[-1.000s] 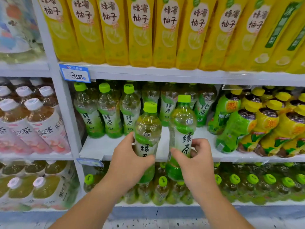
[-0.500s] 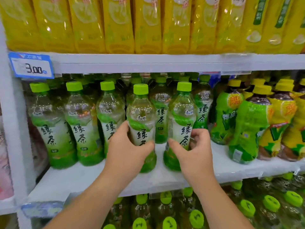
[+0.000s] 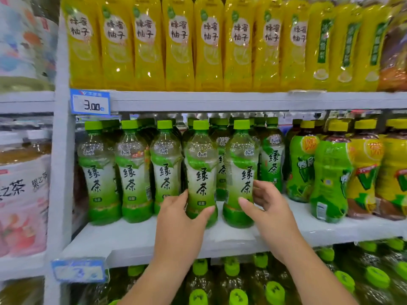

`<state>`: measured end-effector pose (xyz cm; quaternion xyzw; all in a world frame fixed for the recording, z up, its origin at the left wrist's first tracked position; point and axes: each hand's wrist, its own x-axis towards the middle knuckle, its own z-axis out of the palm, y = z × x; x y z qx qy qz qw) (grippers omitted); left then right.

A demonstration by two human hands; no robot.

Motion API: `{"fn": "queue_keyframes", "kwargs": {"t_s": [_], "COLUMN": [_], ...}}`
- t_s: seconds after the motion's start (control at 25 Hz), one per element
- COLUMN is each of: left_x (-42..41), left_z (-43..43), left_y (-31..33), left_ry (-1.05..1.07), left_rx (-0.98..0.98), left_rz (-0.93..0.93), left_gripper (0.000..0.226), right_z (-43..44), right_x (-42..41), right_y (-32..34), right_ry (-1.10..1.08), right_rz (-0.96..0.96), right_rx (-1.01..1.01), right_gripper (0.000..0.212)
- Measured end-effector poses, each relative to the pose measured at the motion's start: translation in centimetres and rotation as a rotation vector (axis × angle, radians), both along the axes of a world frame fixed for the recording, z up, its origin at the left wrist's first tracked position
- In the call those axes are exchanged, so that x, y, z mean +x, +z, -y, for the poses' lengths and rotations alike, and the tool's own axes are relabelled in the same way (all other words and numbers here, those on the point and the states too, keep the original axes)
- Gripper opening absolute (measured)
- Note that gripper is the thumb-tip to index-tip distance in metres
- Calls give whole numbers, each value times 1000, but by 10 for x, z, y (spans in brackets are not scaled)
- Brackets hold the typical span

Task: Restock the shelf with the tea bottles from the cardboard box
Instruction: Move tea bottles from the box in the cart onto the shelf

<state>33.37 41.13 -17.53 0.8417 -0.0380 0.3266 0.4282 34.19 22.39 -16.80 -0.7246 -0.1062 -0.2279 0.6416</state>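
Two hands (image 3: 182,219) (image 3: 272,209) grip tea bottles (image 3: 201,166) (image 3: 241,159), apparently standing behind bare shelf (image 3: 132,237) front.

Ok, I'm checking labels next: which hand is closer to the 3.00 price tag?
Left. The left hand grips a tea bottle below and right of the 3.00 price tag; the right hand holds the next bottle, farther right.

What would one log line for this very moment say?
stage: shelving tea | left hand: grips left bottle | right hand: grips right bottle | both bottles: upright on shelf, front row
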Motion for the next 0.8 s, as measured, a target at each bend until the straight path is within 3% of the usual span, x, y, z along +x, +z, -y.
{"fn": "queue_keyframes", "kwargs": {"t_s": [0.32,0.48,0.8], "left_x": [0,-4,-8], "left_z": [12,16,13], "left_y": [5,7,31], "left_ry": [125,175,257], "left_rx": [15,161,347], "left_rz": [-31,-55,-152], "left_gripper": [74,72,45], "right_z": [-13,-15,-5], "right_x": [14,20,29], "right_y": [11,8,8], "right_ry": [-42,-55,39], "right_rz": [-91,-102,-169], "right_rx": [-16,-9,-89], "right_gripper": [57,68,65]}}
